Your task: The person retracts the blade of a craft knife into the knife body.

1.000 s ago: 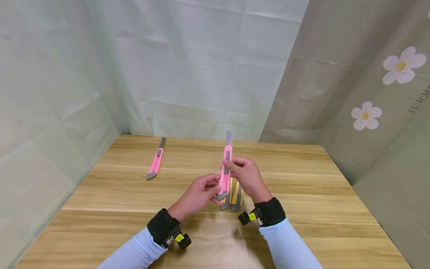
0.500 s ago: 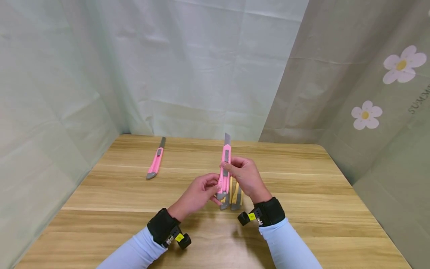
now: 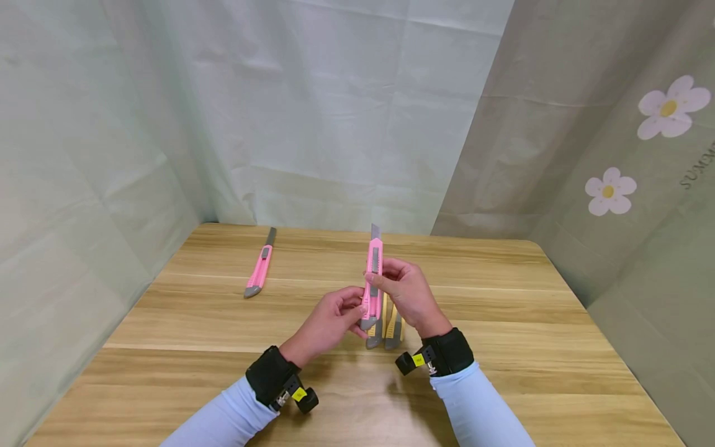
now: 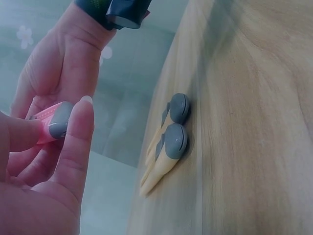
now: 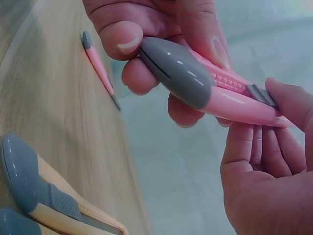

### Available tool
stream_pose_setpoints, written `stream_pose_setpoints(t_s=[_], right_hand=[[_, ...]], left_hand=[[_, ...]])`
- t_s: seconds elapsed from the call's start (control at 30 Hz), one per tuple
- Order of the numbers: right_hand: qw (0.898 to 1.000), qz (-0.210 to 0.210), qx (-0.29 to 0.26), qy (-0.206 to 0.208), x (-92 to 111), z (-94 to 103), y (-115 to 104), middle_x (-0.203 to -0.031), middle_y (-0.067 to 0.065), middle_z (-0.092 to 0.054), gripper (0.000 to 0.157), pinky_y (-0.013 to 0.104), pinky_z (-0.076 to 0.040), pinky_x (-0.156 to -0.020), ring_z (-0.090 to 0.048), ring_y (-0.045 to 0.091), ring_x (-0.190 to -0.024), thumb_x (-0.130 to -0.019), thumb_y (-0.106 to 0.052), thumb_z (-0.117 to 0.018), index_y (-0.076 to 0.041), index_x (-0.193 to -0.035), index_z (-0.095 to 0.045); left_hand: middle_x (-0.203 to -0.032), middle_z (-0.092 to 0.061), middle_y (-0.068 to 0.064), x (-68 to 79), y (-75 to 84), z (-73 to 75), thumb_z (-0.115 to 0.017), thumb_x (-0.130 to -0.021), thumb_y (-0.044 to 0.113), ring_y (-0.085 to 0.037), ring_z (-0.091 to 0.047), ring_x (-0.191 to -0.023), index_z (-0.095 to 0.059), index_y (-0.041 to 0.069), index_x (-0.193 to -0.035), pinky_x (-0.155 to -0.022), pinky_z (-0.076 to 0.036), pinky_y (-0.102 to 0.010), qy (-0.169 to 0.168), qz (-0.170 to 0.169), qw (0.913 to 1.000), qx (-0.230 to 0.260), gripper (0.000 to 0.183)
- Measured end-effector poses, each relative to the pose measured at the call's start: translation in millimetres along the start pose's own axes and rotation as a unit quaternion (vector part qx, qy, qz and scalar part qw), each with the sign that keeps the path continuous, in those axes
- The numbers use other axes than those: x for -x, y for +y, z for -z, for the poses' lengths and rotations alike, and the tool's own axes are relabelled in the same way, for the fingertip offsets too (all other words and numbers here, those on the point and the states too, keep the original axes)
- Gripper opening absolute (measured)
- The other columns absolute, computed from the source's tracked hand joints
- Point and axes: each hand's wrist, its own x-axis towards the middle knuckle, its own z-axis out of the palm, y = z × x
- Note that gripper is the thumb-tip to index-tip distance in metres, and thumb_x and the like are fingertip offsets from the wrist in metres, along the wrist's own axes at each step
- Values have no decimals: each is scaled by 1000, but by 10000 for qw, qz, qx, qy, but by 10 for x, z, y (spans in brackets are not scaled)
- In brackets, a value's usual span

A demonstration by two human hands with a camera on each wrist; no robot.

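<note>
A pink utility knife (image 3: 371, 304) with a grey end cap is held raised above the table, its blade (image 3: 375, 231) sticking out at the top. My left hand (image 3: 329, 323) pinches its lower end near the cap. My right hand (image 3: 410, 295) grips it higher up, and in the right wrist view the thumb (image 5: 292, 98) presses the grey slider (image 5: 261, 95). Two yellow utility knives (image 3: 394, 329) lie side by side on the table below, partly hidden in the head view by the hands and the pink knife. Their grey caps (image 4: 176, 139) face the left wrist camera.
A second pink utility knife (image 3: 260, 267) lies at the left back of the wooden table (image 3: 184, 366), its blade extended toward the back edge. Pale curtains (image 3: 335, 112) surround the table's back and sides. Both wrists wear black camera straps (image 3: 449, 352).
The held knife's exposed blade has become shorter as the right thumb slid down a little. The knife now stands more upright. The other knives have not moved.
</note>
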Motion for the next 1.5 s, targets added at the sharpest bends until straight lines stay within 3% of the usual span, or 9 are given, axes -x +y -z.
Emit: stream_pose_setpoints(t_s=[0.2,0.47,0.63,0.8,1.1,1.3,1.5], right_hand=[[9999,-76,1,87,-7,0,2,-101,1,-74,34,25,-60,-87,-66,16,-96,-96,-12,-73,2,-126,-68],[9993,-235,220,197,0,22,9,-104,4,-70,31,38,-60,-91,-61,34,-104,-97,-21,-73,1,-119,-72],[9990,-255,304,183,12,31,4,-101,6,-72,33,28,-62,-80,-63,36,-101,-97,-25,-73,1,-117,-74],[9991,-254,305,149,8,42,12,-100,7,-72,32,26,-62,-77,-63,37,-99,-97,-25,-73,1,-117,-74],[9995,-274,-126,-12,12,48,14,-99,4,-73,33,23,-61,-78,-65,17,-89,-99,-20,-70,4,-122,-71],[9995,-245,-179,-117,11,42,25,-105,5,-71,32,25,-61,-84,-64,20,-97,-98,-14,-70,6,-123,-69],[9991,-235,-261,-234,1,41,40,-109,7,-70,34,26,-60,-91,-64,20,-102,-97,-12,-71,7,-125,-67]], left_hand=[[-119,-68,-23,0,8,5,-53,-106,5,-30,-71,-95,-56,1,-141,-78,-67,-44,31,11,10000,-51,35],[-118,-71,-19,2,26,24,-57,-105,8,-31,-73,-92,-62,1,-133,-79,-67,-41,146,72,9999,-50,30],[-117,-71,-18,-6,28,24,-57,-105,7,-28,-73,-91,-64,1,-128,-81,-67,-46,183,77,9998,-41,25],[-117,-70,-21,-10,19,24,-57,-105,7,-31,-73,-93,-63,-2,-126,-82,-66,-49,170,26,9999,-20,24],[-115,-72,-18,-16,39,23,-57,-104,7,-25,-74,-91,-65,1,-124,-80,-67,-48,287,89,9995,-106,22],[-115,-71,-19,-15,35,22,-58,-104,7,-30,-74,-93,-64,-1,-124,-81,-66,-51,283,45,9996,-73,22],[-113,-71,-18,-9,35,20,-57,-104,6,-23,-74,-89,-65,0,-122,-78,-67,-47,371,56,9993,-15,20]])
